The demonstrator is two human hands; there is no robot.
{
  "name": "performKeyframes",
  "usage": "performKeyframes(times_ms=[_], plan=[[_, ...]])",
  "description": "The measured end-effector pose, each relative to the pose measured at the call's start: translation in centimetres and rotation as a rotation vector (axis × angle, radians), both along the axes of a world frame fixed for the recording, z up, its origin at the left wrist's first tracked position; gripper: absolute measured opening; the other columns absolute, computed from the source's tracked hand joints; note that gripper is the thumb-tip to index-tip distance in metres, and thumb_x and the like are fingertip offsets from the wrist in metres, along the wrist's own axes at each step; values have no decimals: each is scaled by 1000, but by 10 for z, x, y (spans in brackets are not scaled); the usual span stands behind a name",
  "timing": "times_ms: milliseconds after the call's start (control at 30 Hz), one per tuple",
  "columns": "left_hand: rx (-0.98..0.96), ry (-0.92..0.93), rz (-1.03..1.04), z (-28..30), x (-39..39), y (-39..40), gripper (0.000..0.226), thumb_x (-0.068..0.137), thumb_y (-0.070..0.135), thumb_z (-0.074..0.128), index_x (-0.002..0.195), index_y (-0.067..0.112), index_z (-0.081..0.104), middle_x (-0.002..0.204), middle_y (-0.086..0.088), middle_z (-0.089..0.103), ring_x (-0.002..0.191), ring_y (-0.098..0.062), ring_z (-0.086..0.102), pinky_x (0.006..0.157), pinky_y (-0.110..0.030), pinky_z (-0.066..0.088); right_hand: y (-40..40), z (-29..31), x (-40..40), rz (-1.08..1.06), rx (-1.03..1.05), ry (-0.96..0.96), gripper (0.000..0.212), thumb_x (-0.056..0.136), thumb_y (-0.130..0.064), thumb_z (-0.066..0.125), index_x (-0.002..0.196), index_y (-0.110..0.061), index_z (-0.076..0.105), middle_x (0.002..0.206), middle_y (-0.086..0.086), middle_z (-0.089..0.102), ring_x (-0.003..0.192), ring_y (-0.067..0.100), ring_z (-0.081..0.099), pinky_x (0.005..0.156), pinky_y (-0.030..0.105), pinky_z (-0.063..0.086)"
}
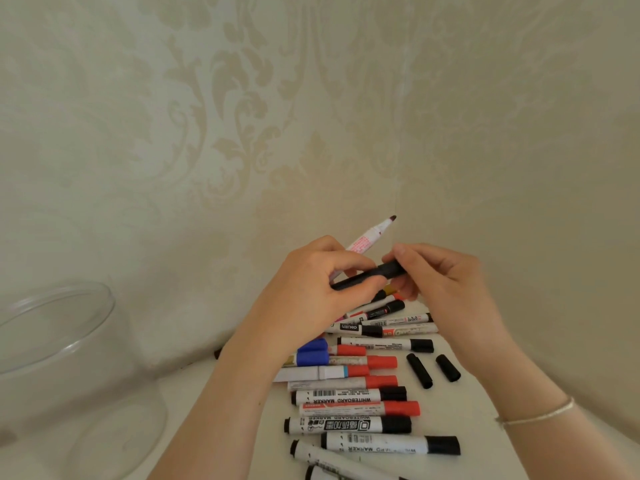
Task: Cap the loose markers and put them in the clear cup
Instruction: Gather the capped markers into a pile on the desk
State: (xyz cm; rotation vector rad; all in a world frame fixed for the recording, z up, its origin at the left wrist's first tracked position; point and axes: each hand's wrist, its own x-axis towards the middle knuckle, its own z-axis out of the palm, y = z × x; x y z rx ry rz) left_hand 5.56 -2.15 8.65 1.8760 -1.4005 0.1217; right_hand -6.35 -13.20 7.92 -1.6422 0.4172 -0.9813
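Note:
My left hand (pixel 322 292) grips two markers above the pile: a black marker (pixel 360 278) lying across its fingers and an uncapped white marker with red print (pixel 372 234) whose dark tip points up and right. My right hand (pixel 440 282) pinches the right end of the black marker, where its cap sits; whether the cap is pushed home is hidden by the fingers. Several markers (pixel 349 396) with black, red and blue caps lie in a row on the white table (pixel 460 403). The clear cup (pixel 59 344) stands at the far left.
Two loose black caps (pixel 419 370) (pixel 447 367) lie on the table right of the marker row. A patterned wall corner closes in behind the pile. A thin bracelet (pixel 536 412) circles my right wrist.

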Motion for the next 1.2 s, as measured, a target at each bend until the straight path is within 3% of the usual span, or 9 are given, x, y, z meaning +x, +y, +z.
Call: performKeyframes(times_ms=[400, 600, 733, 800, 867, 967, 1100, 1200], plan=[[-32, -158, 10, 2, 3, 1, 26, 79, 49, 65, 100, 35, 74, 85, 11, 53, 75, -5, 53, 66, -26, 45, 3, -3, 5, 47, 55, -63, 19, 90, -13, 58, 77, -13, 72, 57, -4, 65, 52, 4, 55, 54, 14, 47], [-135, -254, 0, -11, 11, -5, 30, 78, 51, 64, 98, 31, 75, 84, 14, 49, 63, -3, 49, 57, -19, 40, -2, -5, 5, 97, 72, 22, 16, 88, -19, 61, 78, -15, 73, 62, 4, 64, 55, 10, 54, 58, 22, 49], [-103, 17, -45, -20, 5, -12, 39, 73, 64, 57, 97, 35, 69, 88, 11, 51, 64, -6, 50, 59, -18, 42, -10, -4, -2, 220, 182, 88, 10, 84, -19, 65, 84, -11, 72, 71, 7, 66, 63, 15, 57, 65, 27, 51], [-82, 224, -31, -20, 9, -11, 37, 83, 61, 46, 101, 34, 65, 97, 11, 53, 72, 0, 52, 66, -17, 45, -21, -5, -7, 190, 253, 129, 9, 84, -13, 66, 88, -7, 71, 79, 11, 70, 67, 17, 62, 67, 26, 52], [-170, 517, -21, -18, 22, -9, 26, 100, 35, 39, 102, 28, 64, 106, 4, 58, 79, -2, 58, 64, -20, 49, -35, -12, -11, 133, 319, 174, 9, 86, -5, 63, 93, -4, 69, 85, 16, 71, 65, 17, 63, 62, 24, 53], [-298, 878, -72, -18, 40, -4, 38, 97, 3, 34, 95, 21, 67, 106, -6, 63, 77, -8, 62, 53, -22, 45, -48, -32, -5, 76, 303, 349, 15, 86, 2, 61, 97, -4, 69, 84, 15, 71, 63, 16, 64, 62, 24, 56], [-260, 1011, -204, -20, 36, 0, 37, 92, -4, 37, 104, 15, 67, 107, -10, 67, 74, -13, 61, 53, -23, 46, -42, -56, 18, 106, 227, 493, 16, 83, 5, 64, 88, -8, 70, 92, 15, 71, 75, 21, 70, 71, 26, 59], [-170, 993, -309, -19, 28, 0, 40, 94, -3, 42, 117, 22, 63, 115, -12, 67, 76, -15, 62, 59, -25, 49, -37, -70, 36, 117, -110, 561, 19, 76, 0, 71, 81, -19, 71, 86, -3, 70, 84, 14, 67, 72, 15, 53]])
